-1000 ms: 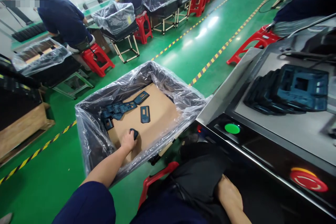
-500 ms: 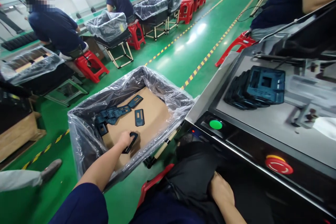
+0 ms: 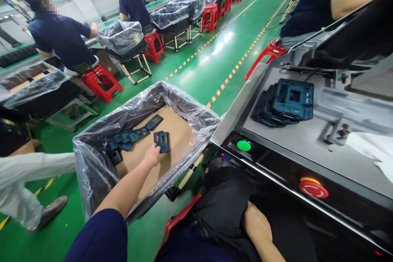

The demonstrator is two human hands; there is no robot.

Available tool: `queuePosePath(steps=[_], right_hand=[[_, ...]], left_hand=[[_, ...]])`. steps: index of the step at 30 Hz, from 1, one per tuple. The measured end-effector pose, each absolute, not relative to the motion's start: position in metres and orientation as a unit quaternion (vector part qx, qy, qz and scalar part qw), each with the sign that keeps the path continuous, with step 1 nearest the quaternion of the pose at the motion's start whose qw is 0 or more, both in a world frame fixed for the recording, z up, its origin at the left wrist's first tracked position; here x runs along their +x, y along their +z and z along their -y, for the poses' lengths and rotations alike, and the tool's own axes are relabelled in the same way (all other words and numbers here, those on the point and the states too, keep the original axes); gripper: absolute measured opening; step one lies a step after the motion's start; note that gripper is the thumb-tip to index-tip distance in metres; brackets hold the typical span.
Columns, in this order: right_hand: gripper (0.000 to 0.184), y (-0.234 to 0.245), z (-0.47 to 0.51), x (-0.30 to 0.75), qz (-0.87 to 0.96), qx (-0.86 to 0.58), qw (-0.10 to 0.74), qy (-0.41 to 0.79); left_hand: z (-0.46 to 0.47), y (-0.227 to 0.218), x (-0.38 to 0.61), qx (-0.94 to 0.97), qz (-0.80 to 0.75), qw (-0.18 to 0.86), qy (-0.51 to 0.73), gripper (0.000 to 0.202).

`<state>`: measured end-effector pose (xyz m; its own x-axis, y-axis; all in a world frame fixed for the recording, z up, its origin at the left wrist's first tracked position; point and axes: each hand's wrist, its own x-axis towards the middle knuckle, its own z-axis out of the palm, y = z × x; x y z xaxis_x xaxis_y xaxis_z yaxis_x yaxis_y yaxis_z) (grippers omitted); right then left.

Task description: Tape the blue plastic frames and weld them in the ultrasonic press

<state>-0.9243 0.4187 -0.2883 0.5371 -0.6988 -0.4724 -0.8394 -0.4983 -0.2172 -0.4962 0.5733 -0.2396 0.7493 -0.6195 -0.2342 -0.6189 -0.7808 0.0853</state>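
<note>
My left hand reaches into a box lined with clear plastic. Its fingers are closed on the lower edge of a flat dark blue plastic part, which lies against a second such part on the cardboard sheet. A row of several more dark blue parts lies further back in the box. My right hand rests on my dark-trousered lap, its fingers hidden.
To the right stands a metal machine table with a stack of dark blue housings, a green button and a red stop button. Seated co-workers work beside similar lined boxes. A person's white-trousered leg crosses at left.
My left hand carried the dark blue part from the near side of the cardboard to beside the part lying in the middle. A person's leg has stepped in at left.
</note>
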Motion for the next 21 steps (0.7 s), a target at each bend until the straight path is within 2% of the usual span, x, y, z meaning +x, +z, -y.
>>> queuePosePath(steps=[5,13,21], right_hand=[[0.036,-0.29,-0.419,-0.925,-0.454,-0.846,0.219,0.171],[0.038,-0.297,-0.415,-0.923,-0.45,-0.846,0.223,0.181],[0.036,-0.299,-0.415,-0.923,-0.462,-0.84,0.213,0.188]], left_hand=[[-0.569,-0.274,-0.499,0.96,0.233,0.005,-0.154,0.039],[-0.542,-0.289,-0.461,0.986,0.067,0.053,-0.142,0.049],[-0.519,-0.311,-0.461,0.984,0.015,0.111,-0.141,0.047]])
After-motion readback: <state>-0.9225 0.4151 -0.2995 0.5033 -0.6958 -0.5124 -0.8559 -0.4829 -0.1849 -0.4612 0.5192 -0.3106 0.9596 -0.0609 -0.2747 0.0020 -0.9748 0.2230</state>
